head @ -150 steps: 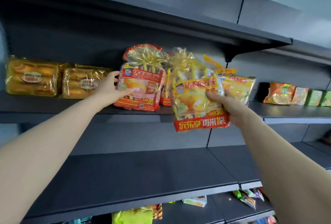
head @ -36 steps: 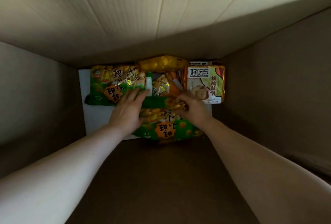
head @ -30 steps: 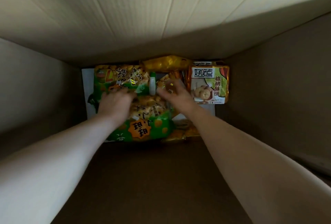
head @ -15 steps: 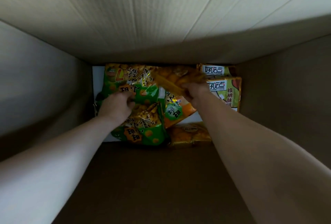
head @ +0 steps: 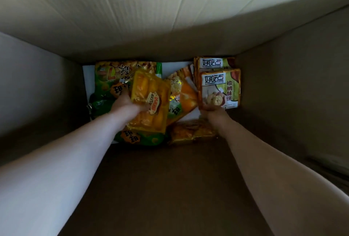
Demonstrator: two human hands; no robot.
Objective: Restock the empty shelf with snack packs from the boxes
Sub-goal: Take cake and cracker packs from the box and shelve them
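half a second ago the right hand [head: 213, 112] held the clear yellow pack of bread rolls [head: 149, 101] at the back and the left hand [head: 125, 105] lay on a green bag; now the left hand grips that pack, lifted and tilted over the pile, and the right hand has moved to the near edge of the green-and-white gold-rimmed biscuit pack [head: 221, 88]; its fingers curl there, but i cannot tell whether they pinch it; the yellow pack shows rows of golden rolls and an oval red label; beneath lie green snack bags [head: 106, 84] and an orange bag [head: 184, 97]; the biscuit pack sits just beside the cardboard box's [head: 170, 9] right wall; a strip of white sheet [head: 88, 79] separates the green bags from the left wall.
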